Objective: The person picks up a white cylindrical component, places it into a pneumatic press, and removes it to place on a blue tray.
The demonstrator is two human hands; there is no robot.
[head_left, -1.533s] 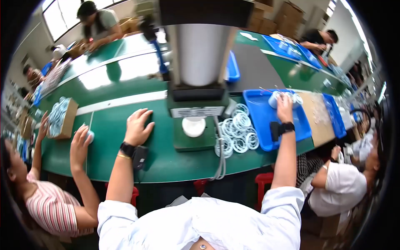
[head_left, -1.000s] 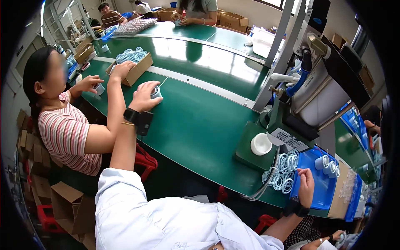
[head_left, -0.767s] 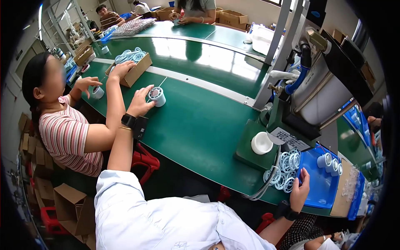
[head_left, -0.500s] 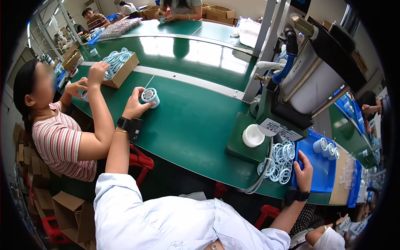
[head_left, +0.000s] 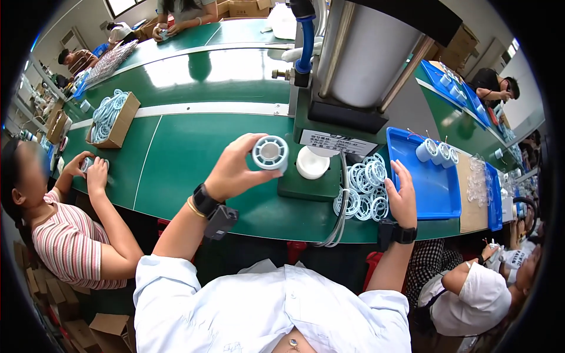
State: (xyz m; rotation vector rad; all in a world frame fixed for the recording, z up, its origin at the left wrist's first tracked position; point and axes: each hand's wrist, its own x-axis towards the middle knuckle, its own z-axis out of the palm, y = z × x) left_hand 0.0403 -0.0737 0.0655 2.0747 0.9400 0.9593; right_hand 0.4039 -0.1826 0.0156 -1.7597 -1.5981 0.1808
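Note:
My left hand (head_left: 232, 172) grips a light blue plastic cylinder (head_left: 271, 154) between thumb and fingers, its slotted round end facing me. The cylinder is held up just left of a white round cup-shaped holder (head_left: 312, 165) on the green base of a press (head_left: 359, 65). At the right, my right hand (head_left: 402, 195) is open, with its fingers stretched out and nothing held. It is between a pile of pale blue plastic rings (head_left: 364, 187) and a blue tray (head_left: 434, 203), over the tray's left edge; whether it touches either I cannot tell.
Grey cables (head_left: 340, 226) hang over the bench's front edge. Several similar cylinders (head_left: 436, 152) stand in the blue tray. A cardboard box (head_left: 122, 125) of pale blue rings sits at the left, near a co-worker in a striped shirt (head_left: 73, 241). Another co-worker is close at right.
My left hand has carried the cylinder right, from beside the co-worker to near the white holder. The view has turned right. My right hand stays between the rings and the tray.

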